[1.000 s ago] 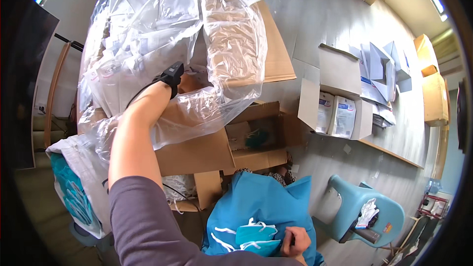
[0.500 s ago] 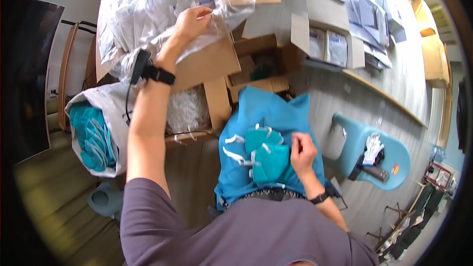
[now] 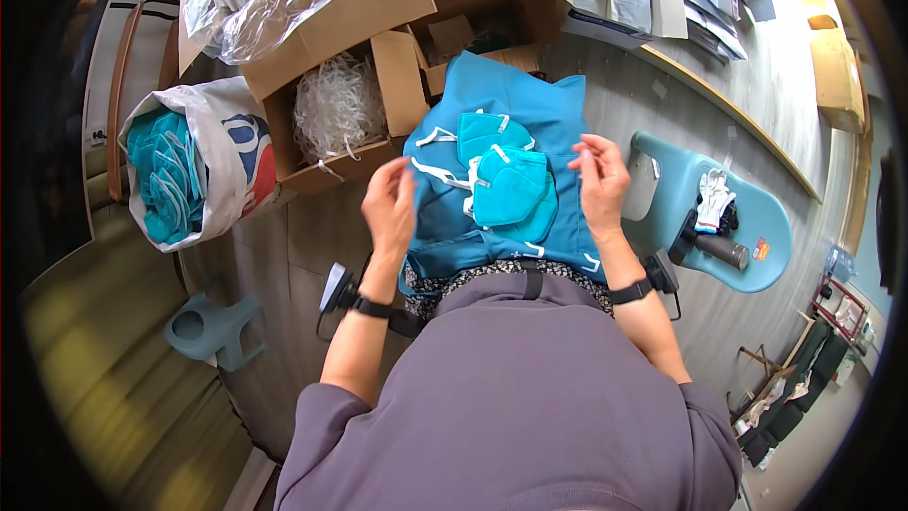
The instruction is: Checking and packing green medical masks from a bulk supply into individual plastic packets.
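Observation:
Teal face masks (image 3: 511, 185) with white straps overlap on the blue cloth (image 3: 473, 85) spread over my lap. My left hand (image 3: 389, 210) is raised at the cloth's left edge, near the white straps (image 3: 437, 170). Its fingers are loosely bent and slightly blurred, with nothing visible in them. To the right of the masks, my right hand (image 3: 603, 182) hovers with curled fingers apart and also seems to hold nothing. Both hands are clear of the masks, and each wrist wears a black strap with a small device.
At left stands a white bag (image 3: 222, 147) full of teal masks. A cardboard box (image 3: 402, 85) beside it holds white straps (image 3: 339, 104). Clear plastic bags (image 3: 284, 0) lie beyond. At right is a blue-grey stool (image 3: 653, 147) with gloves (image 3: 716, 201); farther off, a box (image 3: 672, 14) of packets.
My left hand has come back from the clear plastic bag to the left side of my lap. My right hand remains beside the masks. The view has shifted, and the masks overlap differently.

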Motion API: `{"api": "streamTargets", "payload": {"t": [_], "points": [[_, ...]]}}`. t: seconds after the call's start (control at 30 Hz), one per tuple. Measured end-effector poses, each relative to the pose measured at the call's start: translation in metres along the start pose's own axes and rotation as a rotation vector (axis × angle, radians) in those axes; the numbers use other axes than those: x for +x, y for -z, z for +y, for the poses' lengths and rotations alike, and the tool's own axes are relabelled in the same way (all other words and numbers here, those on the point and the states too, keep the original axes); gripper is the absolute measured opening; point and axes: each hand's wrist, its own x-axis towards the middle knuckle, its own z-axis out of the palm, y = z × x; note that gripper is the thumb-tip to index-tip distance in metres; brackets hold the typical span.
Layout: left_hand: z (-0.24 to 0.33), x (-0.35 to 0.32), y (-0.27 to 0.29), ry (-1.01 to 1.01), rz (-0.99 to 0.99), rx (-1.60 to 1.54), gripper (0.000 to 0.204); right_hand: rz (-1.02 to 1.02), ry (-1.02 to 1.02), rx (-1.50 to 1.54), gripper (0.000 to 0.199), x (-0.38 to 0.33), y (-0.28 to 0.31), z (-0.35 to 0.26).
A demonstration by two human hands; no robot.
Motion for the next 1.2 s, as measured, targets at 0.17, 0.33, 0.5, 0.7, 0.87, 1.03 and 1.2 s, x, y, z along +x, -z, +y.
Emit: {"api": "streamTargets", "payload": {"t": [0.17, 0.33, 0.5, 0.7, 0.87, 1.03, 1.2], "points": [[-0.084, -0.093, 0.103, 0.074, -0.002, 0.606, 0.017, 0.162, -0.145, -0.301, 0.012, -0.049, 0.095, 0.035], [-0.128, -0.208, 0.156, 0.400, -0.748, 0.661, 0.024, 0.042, -0.501, -0.516, 0.015, -0.175, 0.183, 0.111], [-0.113, -0.279, 0.170, 0.744, -0.983, 0.640, 0.020, 0.217, -1.086, 0.121, 0.020, -0.269, 0.241, 0.138], [-0.094, -0.242, 0.189, 0.670, -1.038, 0.849, 0.017, 0.273, -1.299, 0.354, 0.024, -0.301, 0.265, 0.119], [-0.069, -0.116, 0.155, 0.304, -0.492, 0.952, 0.013, 0.271, -1.349, 0.419, 0.028, -0.304, 0.273, 0.112], [0.013, -0.002, 0.070, 0.155, -0.176, 0.388, 0.012, 0.272, -1.374, 0.447, 0.031, -0.305, 0.278, 0.104], [0.063, 0.031, 0.012, 0.102, -0.301, 0.217, 0.013, 0.273, -1.403, 0.495, 0.034, -0.311, 0.277, 0.093]]}}
